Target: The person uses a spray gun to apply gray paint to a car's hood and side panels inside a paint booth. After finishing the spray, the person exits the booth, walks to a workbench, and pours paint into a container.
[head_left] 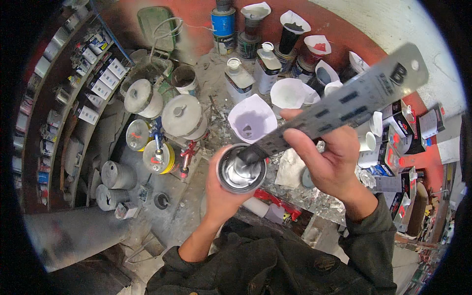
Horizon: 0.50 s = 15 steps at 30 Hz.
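Note:
My left hand (216, 196) is wrapped round a small round cup (263, 178) of shiny silver paint (241, 176), held in front of my body. In my right hand (334, 164) is a long flat grey mixing ruler (361, 91) with dark slots and a hole at its upper end. It slants down to the left, and its lower end is inside the cup, at the paint; how deep it goes is hidden. Just beyond the cup stands a white paper strainer cone (252, 115) with greyish stains. A crumpled whitish cloth (291, 169) lies near my right hand.
Several paint-stained strainer cones and two white-capped tins (239, 81) line the back of the cluttered bench. Lidded buckets (183, 115), a blue spray gun (158, 137) and a red one (187, 156) are to the left. Paint cans (393, 164) crowd the right; shelves (81, 103) stand far left.

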Available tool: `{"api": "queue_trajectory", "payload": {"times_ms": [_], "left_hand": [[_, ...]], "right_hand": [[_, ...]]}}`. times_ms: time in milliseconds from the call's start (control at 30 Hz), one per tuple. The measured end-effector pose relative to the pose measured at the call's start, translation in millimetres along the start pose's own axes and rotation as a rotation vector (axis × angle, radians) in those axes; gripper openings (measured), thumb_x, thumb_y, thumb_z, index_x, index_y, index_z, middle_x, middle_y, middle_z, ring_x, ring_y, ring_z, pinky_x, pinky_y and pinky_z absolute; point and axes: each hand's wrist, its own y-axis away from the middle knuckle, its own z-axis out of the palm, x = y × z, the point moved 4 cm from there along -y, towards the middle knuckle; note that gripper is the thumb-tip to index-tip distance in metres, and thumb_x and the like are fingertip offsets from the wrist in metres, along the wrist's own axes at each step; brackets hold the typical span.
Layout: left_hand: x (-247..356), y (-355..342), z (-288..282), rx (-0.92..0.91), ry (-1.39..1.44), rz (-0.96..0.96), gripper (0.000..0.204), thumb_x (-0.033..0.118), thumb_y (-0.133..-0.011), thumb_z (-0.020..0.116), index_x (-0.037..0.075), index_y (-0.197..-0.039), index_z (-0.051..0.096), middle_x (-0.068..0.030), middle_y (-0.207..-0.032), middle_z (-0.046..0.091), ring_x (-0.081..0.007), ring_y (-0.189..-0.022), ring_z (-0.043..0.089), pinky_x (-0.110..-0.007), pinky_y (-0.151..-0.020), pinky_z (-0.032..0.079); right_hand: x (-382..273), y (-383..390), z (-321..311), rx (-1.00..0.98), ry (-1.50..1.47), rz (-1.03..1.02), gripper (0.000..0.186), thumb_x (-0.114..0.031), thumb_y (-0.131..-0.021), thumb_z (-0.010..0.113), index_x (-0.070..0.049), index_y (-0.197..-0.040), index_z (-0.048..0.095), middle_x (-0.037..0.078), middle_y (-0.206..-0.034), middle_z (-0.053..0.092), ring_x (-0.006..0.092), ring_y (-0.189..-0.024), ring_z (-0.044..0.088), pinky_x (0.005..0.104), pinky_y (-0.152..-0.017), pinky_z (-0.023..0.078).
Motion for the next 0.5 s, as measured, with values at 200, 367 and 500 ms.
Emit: {"api": "queue_trajectory", "payload": {"times_ms": [200, 367, 500], "left_hand": [[8.6, -26.7, -10.8, 0.070, -0.074, 0.039, 0.090, 0.010, -0.059, 0.089, 0.000, -0.136, 0.043, -0.0118, -0.130, 0.052, -0.0240, -0.121, 0.053, -0.037, -0.108, 0.039], [14.8, -43.8, -21.6, 0.132, -0.143, 0.129, 0.092, 0.006, -0.060, 0.087, -0.001, -0.139, 0.040, -0.0132, -0.133, 0.052, -0.0236, -0.122, 0.053, -0.037, -0.109, 0.039], [13.6, -56.0, -19.8, 0.148, -0.095, 0.114, 0.090, 0.003, -0.062, 0.086, -0.002, -0.139, 0.040, -0.0133, -0.131, 0.052, -0.0224, -0.120, 0.054, -0.036, -0.107, 0.041]], "right_hand": [[20.1, -17.1, 41.4, -0.052, -0.221, 0.079, 0.026, -0.013, -0.090, 0.072, -0.001, -0.114, 0.071, 0.012, -0.087, 0.072, 0.0174, -0.068, 0.067, 0.0295, -0.062, 0.052], [25.7, -51.6, -1.5, 0.310, -0.348, 0.087, 0.028, -0.017, -0.095, 0.067, 0.000, -0.118, 0.069, 0.004, -0.089, 0.071, 0.0045, -0.064, 0.052, 0.0219, -0.056, 0.039], [45.7, -56.1, -47.5, 0.489, -0.360, 0.064, 0.033, -0.019, -0.100, 0.061, 0.002, -0.124, 0.064, 0.003, -0.094, 0.071, -0.0018, -0.053, 0.040, 0.0161, -0.045, 0.027]]}}
